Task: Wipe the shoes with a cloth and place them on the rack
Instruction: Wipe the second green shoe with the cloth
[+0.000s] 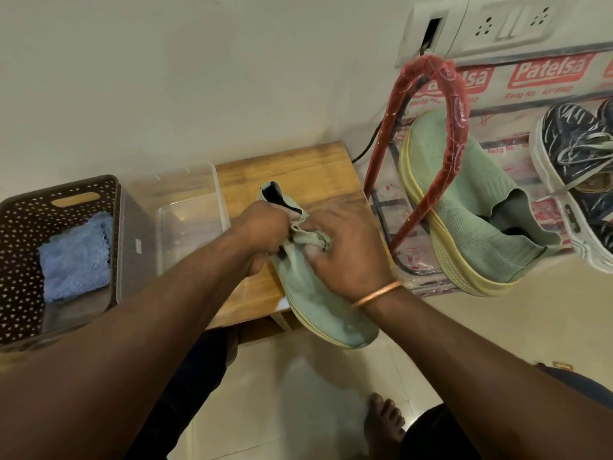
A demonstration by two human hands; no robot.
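From the head camera, 1 green shoe (pixel 315 303) lies toe toward the person, resting half on a wooden stool (pixel 288 171) and half jutting past its near edge. It looks light, with a soft knit upper that gives under the fingers and a firmer yellow sole, so the sole edge or heel is probably the steadier place to hold while the upper is wiped. The left hand (pixel 265 227) has its fingers curled tight round the collar at the opening. The right hand (pixel 345 250) curls over the upper just beside it, pinching a pale fold; whether that is a cloth or the shoe's own collar I cannot tell. A matching shoe (pixel 464 207) already sits on the rack (pixel 428 127) at the right. A blue cloth (pixel 76 257) lies in a brown basket (pixel 20 227) at the left.
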